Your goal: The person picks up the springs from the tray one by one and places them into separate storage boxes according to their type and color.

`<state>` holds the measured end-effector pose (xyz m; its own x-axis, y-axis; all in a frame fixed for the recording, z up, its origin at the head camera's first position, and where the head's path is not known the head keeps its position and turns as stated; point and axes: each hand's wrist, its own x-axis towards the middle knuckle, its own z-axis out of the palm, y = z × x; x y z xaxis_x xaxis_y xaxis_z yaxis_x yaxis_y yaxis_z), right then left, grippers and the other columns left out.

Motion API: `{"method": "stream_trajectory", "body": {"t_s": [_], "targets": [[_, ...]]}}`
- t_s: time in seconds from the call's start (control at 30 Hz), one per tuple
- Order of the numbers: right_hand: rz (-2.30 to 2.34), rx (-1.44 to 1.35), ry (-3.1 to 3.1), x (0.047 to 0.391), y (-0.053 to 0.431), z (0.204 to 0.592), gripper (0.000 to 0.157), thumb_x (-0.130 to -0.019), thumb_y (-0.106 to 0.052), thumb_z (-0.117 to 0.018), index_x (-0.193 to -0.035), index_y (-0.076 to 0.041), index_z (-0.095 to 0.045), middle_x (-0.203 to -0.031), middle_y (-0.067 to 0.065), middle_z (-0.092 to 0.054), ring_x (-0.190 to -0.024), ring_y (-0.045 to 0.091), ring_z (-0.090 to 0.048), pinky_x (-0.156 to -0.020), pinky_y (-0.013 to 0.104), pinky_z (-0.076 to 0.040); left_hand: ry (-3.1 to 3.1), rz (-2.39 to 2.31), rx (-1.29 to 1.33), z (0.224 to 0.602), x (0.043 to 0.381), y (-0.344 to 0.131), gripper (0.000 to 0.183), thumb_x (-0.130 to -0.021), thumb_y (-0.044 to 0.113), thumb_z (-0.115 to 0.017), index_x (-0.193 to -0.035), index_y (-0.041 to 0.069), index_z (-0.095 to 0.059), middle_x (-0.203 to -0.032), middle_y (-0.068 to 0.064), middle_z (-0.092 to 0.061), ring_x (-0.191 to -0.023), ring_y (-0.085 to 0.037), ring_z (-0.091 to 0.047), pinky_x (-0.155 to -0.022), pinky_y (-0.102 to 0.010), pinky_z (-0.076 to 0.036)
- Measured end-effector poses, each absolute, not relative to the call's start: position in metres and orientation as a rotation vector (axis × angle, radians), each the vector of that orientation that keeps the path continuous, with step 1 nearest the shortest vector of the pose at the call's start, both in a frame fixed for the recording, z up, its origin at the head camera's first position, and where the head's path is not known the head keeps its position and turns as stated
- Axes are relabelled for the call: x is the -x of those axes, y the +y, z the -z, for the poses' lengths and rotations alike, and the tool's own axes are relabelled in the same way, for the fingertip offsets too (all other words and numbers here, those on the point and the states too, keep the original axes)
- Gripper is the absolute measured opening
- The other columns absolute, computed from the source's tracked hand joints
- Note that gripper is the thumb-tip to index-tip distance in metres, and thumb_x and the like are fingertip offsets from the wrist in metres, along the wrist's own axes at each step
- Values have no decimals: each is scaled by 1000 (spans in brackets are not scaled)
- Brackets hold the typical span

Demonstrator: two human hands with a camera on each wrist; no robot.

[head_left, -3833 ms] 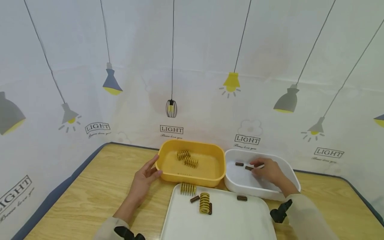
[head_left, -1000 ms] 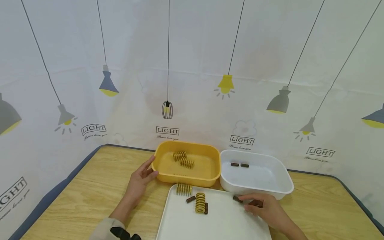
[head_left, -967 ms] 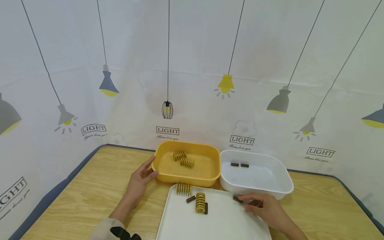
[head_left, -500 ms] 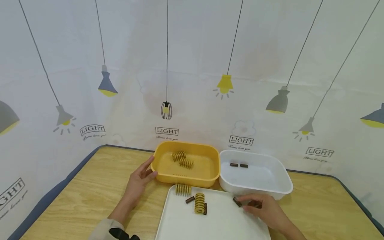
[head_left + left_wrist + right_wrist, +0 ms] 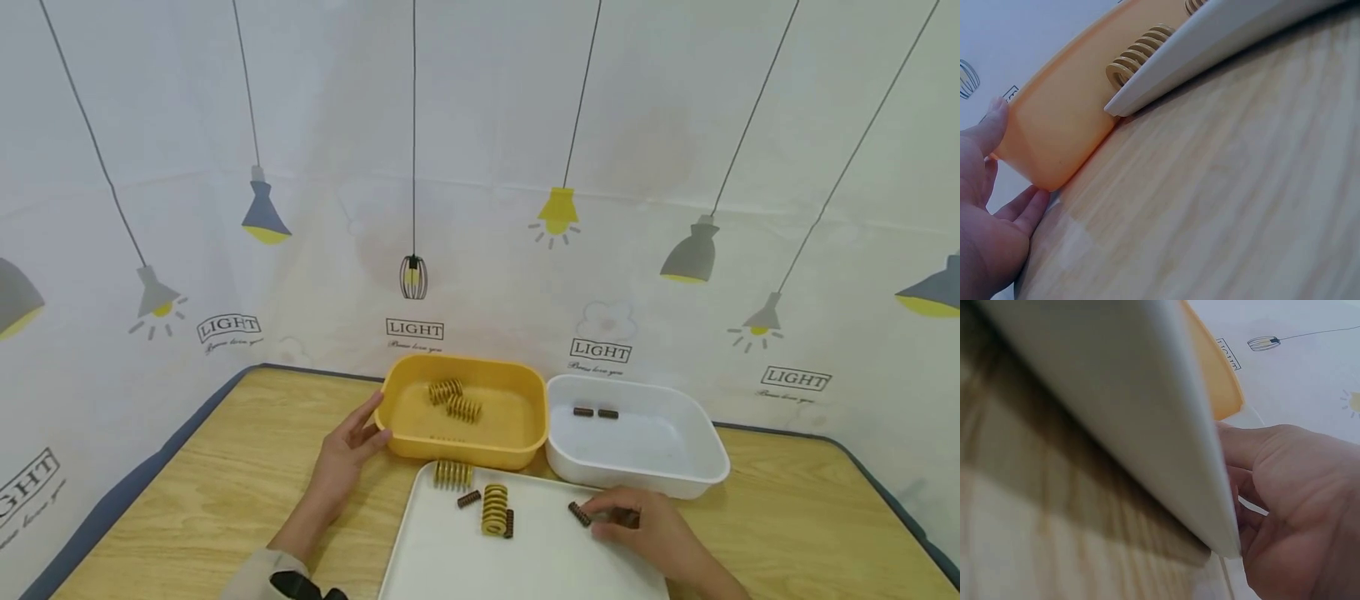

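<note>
In the head view, my left hand rests against the left end of a yellow bin, fingers and thumb on its outer wall. Two gold coil springs lie in that bin. My right hand is over a white tray, thumb and index finger at the right end of a small dark brown spring lying aslant. Also on the tray are a gold spring at the back edge, another gold spring and two small brown springs. The tray hides the right fingertips in the right wrist view.
A white bin, with two small brown springs inside, stands right of the yellow one. Both bins are behind the tray on a wooden table. A lamp-printed curtain hangs behind.
My right hand came out of the white bin to the brown spring at the tray's back right. That spring has since turned aslant and shifted left and nearer. My left hand stays at the yellow bin.
</note>
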<state>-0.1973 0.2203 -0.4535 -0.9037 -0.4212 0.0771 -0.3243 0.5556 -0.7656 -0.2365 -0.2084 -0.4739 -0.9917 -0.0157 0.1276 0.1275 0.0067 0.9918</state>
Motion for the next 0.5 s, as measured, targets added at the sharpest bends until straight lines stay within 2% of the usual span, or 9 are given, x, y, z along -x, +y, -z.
{"method": "stream_trajectory", "body": {"t_s": [0.2, 0.5], "targets": [[1264, 682, 2750, 197, 217, 456, 19, -79, -30, -77, -97, -25, -75, -94, -9, -67, -77, 7, -57, -66, 23, -51, -2153, 2130, 139, 472, 237, -208, 58, -94, 13, -62, -147, 18, -39, -151, 4, -33, -131, -29, -40, -94, -17, -43], [1282, 695, 2782, 196, 216, 462, 17, -79, -32, -77, -94, -25, -74, -91, -11, -67, -78, 7, -59, -66, 23, -51, -2139, 2146, 131, 474, 236, -208, 60, -92, 17, -65, -147, 18, -40, -151, 5, -34, -130, -26, -41, -94, -16, -43]]}}
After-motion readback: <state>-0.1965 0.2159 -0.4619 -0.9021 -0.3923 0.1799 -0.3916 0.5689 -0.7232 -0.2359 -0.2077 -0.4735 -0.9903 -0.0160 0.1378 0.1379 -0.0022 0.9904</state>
